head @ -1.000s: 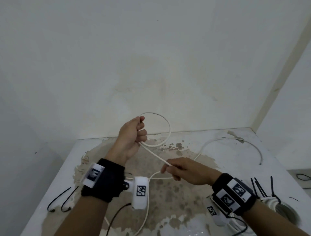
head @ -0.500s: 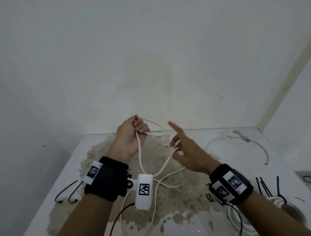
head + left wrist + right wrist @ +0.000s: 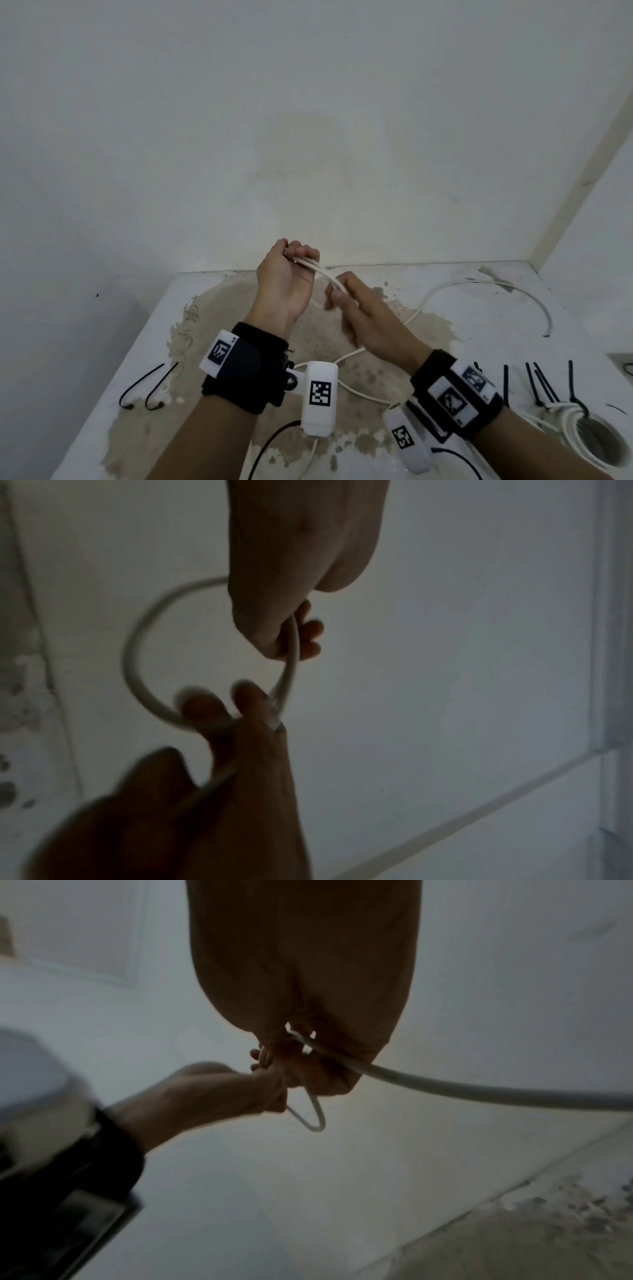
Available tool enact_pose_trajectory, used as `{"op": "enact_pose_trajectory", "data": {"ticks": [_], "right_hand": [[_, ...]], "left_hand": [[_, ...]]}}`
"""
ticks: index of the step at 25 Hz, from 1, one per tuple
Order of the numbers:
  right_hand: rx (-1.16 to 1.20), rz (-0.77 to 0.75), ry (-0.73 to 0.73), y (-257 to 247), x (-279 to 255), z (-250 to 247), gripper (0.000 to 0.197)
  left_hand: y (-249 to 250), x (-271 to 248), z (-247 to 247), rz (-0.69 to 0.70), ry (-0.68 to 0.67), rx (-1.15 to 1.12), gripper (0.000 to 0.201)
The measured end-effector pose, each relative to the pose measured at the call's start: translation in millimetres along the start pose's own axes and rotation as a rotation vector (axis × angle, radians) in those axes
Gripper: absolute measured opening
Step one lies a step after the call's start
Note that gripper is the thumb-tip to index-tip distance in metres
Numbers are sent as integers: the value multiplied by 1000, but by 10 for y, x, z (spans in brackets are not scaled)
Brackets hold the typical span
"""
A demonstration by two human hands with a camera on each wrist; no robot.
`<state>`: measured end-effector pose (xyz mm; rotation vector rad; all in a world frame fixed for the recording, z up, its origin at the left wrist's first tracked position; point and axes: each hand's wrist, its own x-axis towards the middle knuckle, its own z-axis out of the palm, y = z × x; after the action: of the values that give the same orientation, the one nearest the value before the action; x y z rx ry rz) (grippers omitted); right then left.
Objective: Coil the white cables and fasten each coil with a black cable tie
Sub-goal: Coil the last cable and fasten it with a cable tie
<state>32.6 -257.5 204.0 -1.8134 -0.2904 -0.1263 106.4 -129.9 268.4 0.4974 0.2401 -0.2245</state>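
Note:
My left hand (image 3: 301,257) is raised above the table in a fist and grips loops of the white cable (image 3: 317,269). One round loop (image 3: 137,656) hangs out of that fist (image 3: 291,631) in the left wrist view. Just right of it, my right hand (image 3: 337,291) pinches the same cable. From there the cable (image 3: 445,1088) runs through my right hand (image 3: 301,1047) and down to the table. Its loose tail (image 3: 513,291) curves across the far right of the table. Black cable ties (image 3: 541,383) lie at the right.
Two more black ties (image 3: 147,387) lie near the table's left edge. A finished white coil (image 3: 575,428) sits at the front right by the ties. The table (image 3: 582,308) is stained and stands in a corner between white walls.
Half a second ago my right hand was spread open beside the left; now it pinches the cable close to the left fist. The left hand has kept hold of its loops.

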Motion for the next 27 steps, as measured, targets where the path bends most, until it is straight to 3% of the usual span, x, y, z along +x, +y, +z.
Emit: {"op": "enact_pose_trajectory", "data": {"ticks": [3,5,6,8,9,10,11,12,14,15,19,22,25,27], "right_hand": [[-217,-99,102,-17,90,-277,18],[-354,-115,69,-61,153,-481,19],[-393,-108,37,-92,178,-568,19],[-429,-68,-43,-161,208,-680,21],[-433,-48,-91,-196,225,-702,23],[-440,-39,-136,-217,248,-705,24],[-443,-39,-171,-235,269,-693,24],[-445,-51,-186,-229,297,-678,23],[-407,-94,-160,-203,338,-641,20],[-355,-98,-120,-167,351,-641,17],[-135,38,60,149,240,-744,18],[-97,127,75,600,-17,-871,15],[-108,254,131,859,-189,-865,18],[-388,267,75,839,-183,-762,23]], "left_hand": [[30,-108,-180,-57,35,394,24],[60,-158,-348,-49,80,891,30],[75,-153,-431,21,107,1141,36],[92,-147,-530,325,83,1444,40],[100,-142,-526,457,-7,1477,32],[112,-145,-478,498,-133,1489,20],[114,-166,-412,431,-271,1496,17],[108,-207,-341,286,-393,1500,29],[82,-273,-251,-23,-519,1355,44],[71,-291,-226,-98,-536,1218,41],[207,-236,-219,-87,-420,609,22],[614,-134,-228,40,-357,270,28],[832,-63,-290,119,-299,197,32],[714,-28,-329,110,-270,268,33]]}}
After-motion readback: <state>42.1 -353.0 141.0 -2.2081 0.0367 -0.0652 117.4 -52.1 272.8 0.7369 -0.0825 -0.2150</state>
